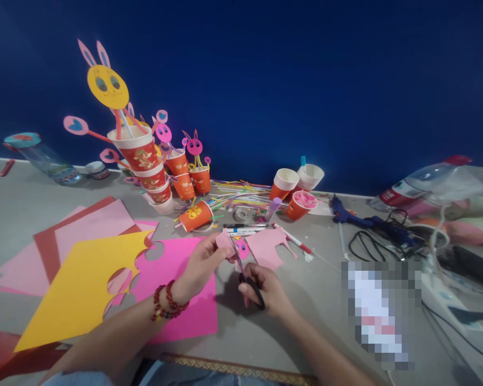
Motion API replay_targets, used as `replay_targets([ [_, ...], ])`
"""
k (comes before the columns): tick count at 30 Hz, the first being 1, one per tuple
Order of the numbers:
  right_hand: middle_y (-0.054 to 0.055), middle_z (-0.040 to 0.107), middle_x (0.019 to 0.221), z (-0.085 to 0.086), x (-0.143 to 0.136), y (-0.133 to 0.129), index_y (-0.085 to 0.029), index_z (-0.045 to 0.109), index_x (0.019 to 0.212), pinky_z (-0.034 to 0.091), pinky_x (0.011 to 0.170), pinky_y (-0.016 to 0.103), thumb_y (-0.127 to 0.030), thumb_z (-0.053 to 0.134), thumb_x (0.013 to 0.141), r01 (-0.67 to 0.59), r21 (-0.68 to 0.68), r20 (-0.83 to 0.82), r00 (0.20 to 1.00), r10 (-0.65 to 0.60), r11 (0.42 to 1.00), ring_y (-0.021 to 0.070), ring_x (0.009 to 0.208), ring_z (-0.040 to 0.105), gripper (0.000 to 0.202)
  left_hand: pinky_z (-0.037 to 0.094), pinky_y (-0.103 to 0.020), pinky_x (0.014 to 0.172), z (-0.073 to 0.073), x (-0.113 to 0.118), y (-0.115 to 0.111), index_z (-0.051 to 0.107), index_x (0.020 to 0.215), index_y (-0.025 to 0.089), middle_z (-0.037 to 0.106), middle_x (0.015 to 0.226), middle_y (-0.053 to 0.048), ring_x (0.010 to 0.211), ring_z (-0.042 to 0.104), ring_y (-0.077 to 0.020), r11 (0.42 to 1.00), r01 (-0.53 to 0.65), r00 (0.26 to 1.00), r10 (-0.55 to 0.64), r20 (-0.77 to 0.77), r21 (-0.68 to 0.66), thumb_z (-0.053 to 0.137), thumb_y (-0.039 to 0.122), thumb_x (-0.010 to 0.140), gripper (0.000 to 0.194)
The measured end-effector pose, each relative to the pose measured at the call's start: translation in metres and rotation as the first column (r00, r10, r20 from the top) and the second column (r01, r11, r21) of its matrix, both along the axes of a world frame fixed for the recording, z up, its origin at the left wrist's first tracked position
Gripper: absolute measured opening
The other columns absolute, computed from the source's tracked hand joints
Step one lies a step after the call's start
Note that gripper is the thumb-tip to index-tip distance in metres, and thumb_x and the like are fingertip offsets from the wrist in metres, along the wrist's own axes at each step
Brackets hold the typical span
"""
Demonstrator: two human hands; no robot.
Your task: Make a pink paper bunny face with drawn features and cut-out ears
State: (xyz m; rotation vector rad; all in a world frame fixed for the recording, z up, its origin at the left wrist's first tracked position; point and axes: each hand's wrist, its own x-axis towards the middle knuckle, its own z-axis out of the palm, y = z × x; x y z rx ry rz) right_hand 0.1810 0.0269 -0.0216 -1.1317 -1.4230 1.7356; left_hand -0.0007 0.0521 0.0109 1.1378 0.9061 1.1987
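Observation:
My left hand point(203, 262), with red beads round its wrist, pinches a small piece of light pink paper point(224, 240). In my right hand point(268, 289) are black-handled scissors point(258, 296), their blades pointing up and away along the edge of that piece. Just beyond the blades lies a small bright pink paper face point(241, 247). A larger light pink sheet with cut edges point(268, 246) rests to its right. Below my left forearm spreads a bright pink sheet point(201, 316), and a yellow sheet with round cut-outs point(76, 284) overlaps it on the left.
Paper cups with a yellow rabbit face point(108, 87) stand tall at the back left. An orange cup point(195, 216) lies on its side near several markers point(245, 231). A blue glue gun point(346, 212), cables and a bottle point(418, 185) occupy the right side.

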Motion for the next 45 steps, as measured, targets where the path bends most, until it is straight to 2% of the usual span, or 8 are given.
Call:
replay_targets([
  [19,-0.009,0.045,0.047,-0.0065,0.0010,0.0021,-0.023,0.037,0.064,0.028,0.040,0.019,-0.076,0.078,0.060,-0.001,0.000,-0.006,1.000,0.001,1.000,0.0091,0.040,0.049,0.067,0.049,-0.024,0.071,-0.0031,-0.0023,0.0012,0.066,0.084,0.017,0.064,0.079,0.001,0.071,0.060,-0.0129,0.999,0.030,1.000,-0.030,-0.004,0.034,0.062,0.019,0.086,0.005],
  [45,-0.009,0.046,0.045,-0.0058,0.0030,0.0034,-0.023,0.038,0.064,0.027,0.038,0.019,-0.072,0.080,0.061,0.001,-0.004,0.034,0.999,-0.001,1.000,0.0088,0.038,0.048,0.064,0.048,-0.026,0.072,-0.0044,-0.0045,0.0034,0.067,0.084,0.017,0.066,0.079,-0.001,0.072,0.060,-0.0142,0.999,0.050,0.999,-0.050,0.005,0.015,0.064,0.020,0.084,0.005],
])
